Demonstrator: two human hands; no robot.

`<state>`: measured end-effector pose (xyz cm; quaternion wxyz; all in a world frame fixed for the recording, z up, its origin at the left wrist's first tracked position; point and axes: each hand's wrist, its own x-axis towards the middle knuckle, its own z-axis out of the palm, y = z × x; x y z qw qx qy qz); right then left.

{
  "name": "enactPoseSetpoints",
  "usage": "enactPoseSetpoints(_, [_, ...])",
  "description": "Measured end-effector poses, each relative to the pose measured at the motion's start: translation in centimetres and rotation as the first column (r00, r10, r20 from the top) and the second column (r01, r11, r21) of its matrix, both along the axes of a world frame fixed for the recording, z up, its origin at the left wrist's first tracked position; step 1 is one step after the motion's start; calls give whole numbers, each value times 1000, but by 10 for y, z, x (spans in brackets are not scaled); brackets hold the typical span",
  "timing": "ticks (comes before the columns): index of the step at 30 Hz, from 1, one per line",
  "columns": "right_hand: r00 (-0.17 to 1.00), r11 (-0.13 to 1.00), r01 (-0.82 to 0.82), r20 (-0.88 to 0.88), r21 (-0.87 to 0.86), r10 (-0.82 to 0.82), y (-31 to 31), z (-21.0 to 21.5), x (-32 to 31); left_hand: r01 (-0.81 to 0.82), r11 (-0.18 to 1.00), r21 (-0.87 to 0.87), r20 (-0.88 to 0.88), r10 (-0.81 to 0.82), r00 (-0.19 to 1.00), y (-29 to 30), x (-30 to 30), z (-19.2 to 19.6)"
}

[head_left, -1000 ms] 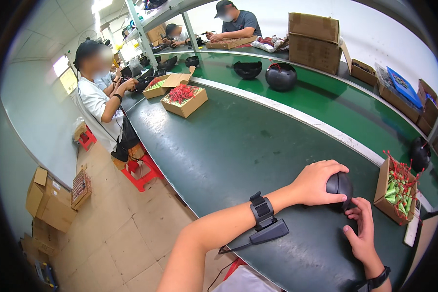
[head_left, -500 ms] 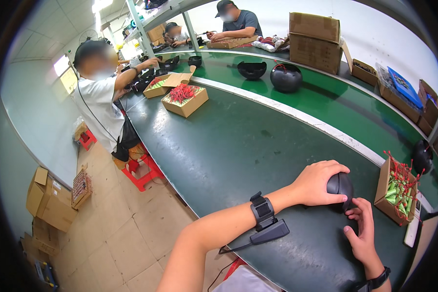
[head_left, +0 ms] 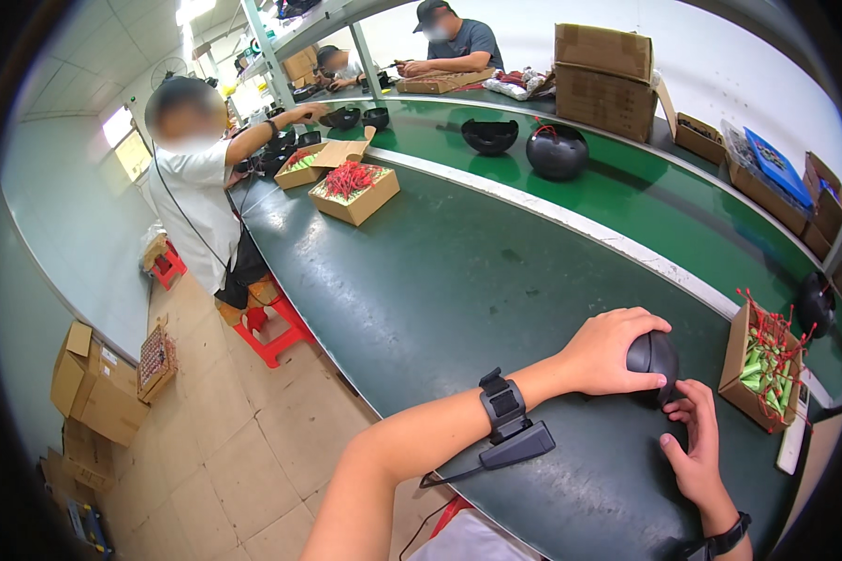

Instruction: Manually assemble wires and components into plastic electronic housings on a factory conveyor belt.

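Note:
A smooth black rounded plastic housing [head_left: 662, 360] with a seam line rests on the dark green tabletop, near its right end. My left hand [head_left: 613, 355] is closed over its left side, the fingers across the top and the thumb along the near side. By the near end of the housing is my right hand [head_left: 697, 444], its fingers half curled and the thumb held apart. Its fingertips are beside or touching the housing; which of the two I cannot tell. The side of the housing under my left palm is hidden.
An open carton [head_left: 762, 369] of green batteries with red wires stands right of my hands. Another such carton [head_left: 355, 194] sits farther left. Beyond a pale rail, a green conveyor [head_left: 636, 192] carries black shells [head_left: 558, 151]. A co-worker [head_left: 192, 173] stands at the left.
The black shells on the conveyor have shifted slightly to the right. The co-worker at the left has stretched an arm farther over the belt. My hands and the housing stay put.

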<state>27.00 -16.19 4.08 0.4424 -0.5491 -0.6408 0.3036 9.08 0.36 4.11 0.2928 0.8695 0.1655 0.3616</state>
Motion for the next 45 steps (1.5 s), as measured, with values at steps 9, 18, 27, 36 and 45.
enactPoseSetpoints(9, [999,1000,27,-40,14,-27,0,0,-2,4,1000,2,2,-4,1000,1,1,0])
enactPoseSetpoints(18, [1000,1000,11,-20,-25,-11,1,2,-2,21,1000,0,11,-21,1000,1,-1,-1])
enactPoseSetpoints(27, [980,997,-62,193,39,54,-4,4,6,24,1000,-1,16,-24,1000,-2,4,3])
enactPoseSetpoints(36, [981,1000,-9,194,-21,13,2,13,-6,13,999,-39,-24,-14,1000,0,-3,4])
enactPoseSetpoints(45, [985,1000,-2,171,-16,5,0,10,-6,9,1000,-28,-15,-9,1000,0,0,-1])
